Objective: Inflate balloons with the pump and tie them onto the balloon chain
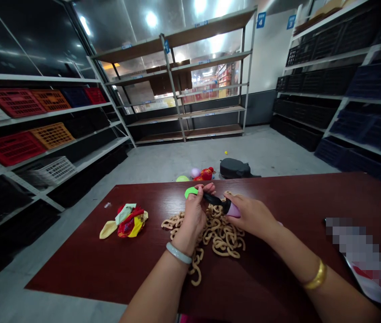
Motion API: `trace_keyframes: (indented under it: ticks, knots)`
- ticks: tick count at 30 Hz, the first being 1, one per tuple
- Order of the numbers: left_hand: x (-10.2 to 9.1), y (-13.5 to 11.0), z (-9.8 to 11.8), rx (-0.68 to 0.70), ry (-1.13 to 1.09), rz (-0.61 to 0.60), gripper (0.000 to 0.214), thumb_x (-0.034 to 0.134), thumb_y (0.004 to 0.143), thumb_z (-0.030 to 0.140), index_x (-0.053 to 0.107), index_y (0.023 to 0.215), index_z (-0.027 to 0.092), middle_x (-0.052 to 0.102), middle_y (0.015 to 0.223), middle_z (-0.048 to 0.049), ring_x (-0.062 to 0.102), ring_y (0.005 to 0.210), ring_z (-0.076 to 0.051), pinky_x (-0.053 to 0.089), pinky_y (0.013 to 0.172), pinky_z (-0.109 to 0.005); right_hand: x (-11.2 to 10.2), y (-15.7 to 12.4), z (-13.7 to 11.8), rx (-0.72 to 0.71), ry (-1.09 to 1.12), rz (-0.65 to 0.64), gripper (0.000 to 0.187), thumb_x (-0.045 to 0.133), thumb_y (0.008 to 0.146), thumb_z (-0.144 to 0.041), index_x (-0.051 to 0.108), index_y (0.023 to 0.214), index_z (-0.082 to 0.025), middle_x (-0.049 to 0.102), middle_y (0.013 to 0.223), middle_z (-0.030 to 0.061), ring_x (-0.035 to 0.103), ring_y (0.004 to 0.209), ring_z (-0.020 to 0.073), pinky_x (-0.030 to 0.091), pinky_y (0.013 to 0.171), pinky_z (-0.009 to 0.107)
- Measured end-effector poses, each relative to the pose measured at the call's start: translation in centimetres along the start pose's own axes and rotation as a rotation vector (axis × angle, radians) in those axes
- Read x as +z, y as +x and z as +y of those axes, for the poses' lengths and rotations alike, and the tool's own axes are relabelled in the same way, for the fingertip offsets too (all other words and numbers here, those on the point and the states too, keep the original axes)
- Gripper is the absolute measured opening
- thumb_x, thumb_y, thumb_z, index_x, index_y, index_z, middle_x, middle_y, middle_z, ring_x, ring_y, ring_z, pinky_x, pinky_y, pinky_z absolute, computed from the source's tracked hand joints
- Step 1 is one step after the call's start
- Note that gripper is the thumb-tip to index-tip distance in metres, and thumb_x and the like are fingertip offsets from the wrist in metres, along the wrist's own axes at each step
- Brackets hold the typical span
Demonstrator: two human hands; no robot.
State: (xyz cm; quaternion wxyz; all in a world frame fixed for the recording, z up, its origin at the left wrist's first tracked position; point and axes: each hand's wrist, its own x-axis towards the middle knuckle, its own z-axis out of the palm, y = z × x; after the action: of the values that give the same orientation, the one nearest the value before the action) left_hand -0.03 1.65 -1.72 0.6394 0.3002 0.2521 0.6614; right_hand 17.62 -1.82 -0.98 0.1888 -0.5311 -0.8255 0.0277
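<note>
Both hands are on a slim black object (212, 198) with a bright green end and a pale purple end; its kind I cannot make out. My left hand (197, 208) holds it near the green end, thumb pressed against it and other fingers partly extended. The purple end is gripped by my right hand (251, 214). Below and around the hands lies a loose heap of tan, curled, chain-like pieces (225, 237). To the left, a small pile of limp red, yellow and pale green pieces (131, 222) rests on the dark red table (85, 264).
At the table's right lies a flat, partly blurred item (361, 264). On the floor beyond are a dark grey rounded object (234, 168), red bundles (205, 174) and a pale green ball-like thing (182, 178). Shelves with crates (17, 102) flank the room; a metal rack (180, 114) stands behind.
</note>
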Motion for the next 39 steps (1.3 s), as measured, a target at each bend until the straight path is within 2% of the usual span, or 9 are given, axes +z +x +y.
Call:
trace_keyframes:
  ticks: [7, 14, 17, 19, 22, 27, 30, 33, 39]
  knots:
    - [0.2, -0.9, -0.5, -0.183, -0.045, -0.089, 0.015, 0.062, 0.084, 0.030, 0.055, 0.086, 0.016, 0.065, 0.118, -0.0126, 0.056, 0.117, -0.025, 0.048, 0.091, -0.039, -0.1, -0.3, 0.3, -0.013, -0.046, 0.053, 0.064, 0.058, 0.077, -0.036, 0.043, 0.137, -0.021, 0.060, 0.125, 0.0100, 0.061, 0.103, 0.0255, 0.050, 0.080, 0.038]
    - [0.8, -1.2, 0.8, -0.221, -0.153, -0.110, 0.017, 0.061, 0.082, 0.022, 0.061, 0.099, 0.018, 0.062, 0.123, -0.0103, 0.052, 0.121, -0.025, 0.044, 0.098, -0.043, 0.8, -0.2, -0.5, -0.015, -0.030, 0.105, 0.065, 0.059, 0.077, -0.038, 0.042, 0.137, -0.022, 0.056, 0.130, 0.0105, 0.058, 0.108, 0.0257, 0.048, 0.084, 0.039]
    - [0.9, -1.0, 1.5, -0.211, -0.198, -0.106, 0.010, 0.060, 0.083, 0.025, 0.061, 0.079, 0.016, 0.064, 0.119, -0.0117, 0.053, 0.121, -0.026, 0.043, 0.098, -0.045, 0.8, -0.2, -0.9, -0.019, -0.018, 0.090, 0.065, 0.058, 0.078, -0.041, 0.040, 0.138, -0.025, 0.056, 0.130, 0.0105, 0.057, 0.110, 0.0267, 0.048, 0.085, 0.040]
    - [0.8, -0.9, 1.6, -0.184, -0.217, -0.092, 0.031, 0.060, 0.084, 0.035, 0.052, 0.061, 0.015, 0.066, 0.115, -0.0131, 0.055, 0.118, -0.028, 0.044, 0.097, -0.046, 0.8, -0.3, -1.3, -0.030, -0.011, 0.080, 0.066, 0.058, 0.078, -0.041, 0.039, 0.139, -0.025, 0.057, 0.128, 0.0115, 0.058, 0.109, 0.0270, 0.048, 0.085, 0.040]
    - [0.8, -0.8, 1.4, -0.148, -0.218, -0.020, 0.039, 0.061, 0.083, 0.041, 0.048, 0.056, 0.015, 0.069, 0.106, -0.0127, 0.061, 0.108, -0.026, 0.045, 0.095, -0.044, 0.8, -0.4, -1.9, -0.047, -0.003, 0.063, 0.066, 0.058, 0.077, -0.041, 0.041, 0.138, -0.023, 0.060, 0.122, 0.0117, 0.061, 0.101, 0.0263, 0.049, 0.081, 0.039]
    - [1.1, -0.9, 0.8, -0.068, -0.191, 0.135, 0.022, 0.064, 0.082, 0.036, 0.060, 0.085, 0.015, 0.071, 0.095, -0.0109, 0.066, 0.095, -0.021, 0.046, 0.093, -0.038, 1.0, -0.5, -2.4, -0.059, -0.018, 0.066, 0.066, 0.059, 0.077, -0.038, 0.040, 0.138, -0.023, 0.060, 0.122, 0.0109, 0.062, 0.098, 0.0254, 0.050, 0.079, 0.038]
    - [1.4, -1.1, 0.7, -0.040, -0.195, 0.151, 0.030, 0.061, 0.083, 0.044, 0.056, 0.076, 0.015, 0.065, 0.065, -0.0035, 0.067, 0.073, -0.018, 0.050, 0.080, -0.035, 1.0, -0.6, -2.6, -0.067, -0.031, 0.069, 0.067, 0.059, 0.077, -0.038, 0.040, 0.139, -0.024, 0.059, 0.124, 0.0112, 0.061, 0.101, 0.0253, 0.050, 0.080, 0.037]
    - [1.5, -1.3, 1.5, 0.019, -0.197, 0.116, 0.037, 0.058, 0.083, 0.049, 0.050, 0.067, 0.016, 0.038, 0.041, 0.0067, 0.047, 0.041, -0.009, 0.045, 0.054, -0.025, 1.1, -0.6, -3.1, -0.079, -0.034, 0.064, 0.069, 0.059, 0.079, -0.042, 0.033, 0.142, -0.028, 0.059, 0.124, 0.0097, 0.061, 0.103, 0.0254, 0.050, 0.080, 0.037]
    - [0.4, -0.5, 4.5, 0.035, -0.239, 0.058, 0.029, 0.060, 0.085, 0.042, 0.051, 0.072, 0.017, 0.023, 0.039, 0.0098, 0.025, 0.033, -0.004, 0.025, 0.039, -0.018, 1.1, -0.7, -3.2, -0.083, -0.071, 0.006, 0.068, 0.054, 0.084, -0.043, 0.027, 0.145, -0.030, 0.063, 0.120, 0.0097, 0.066, 0.095, 0.0262, 0.052, 0.075, 0.038]
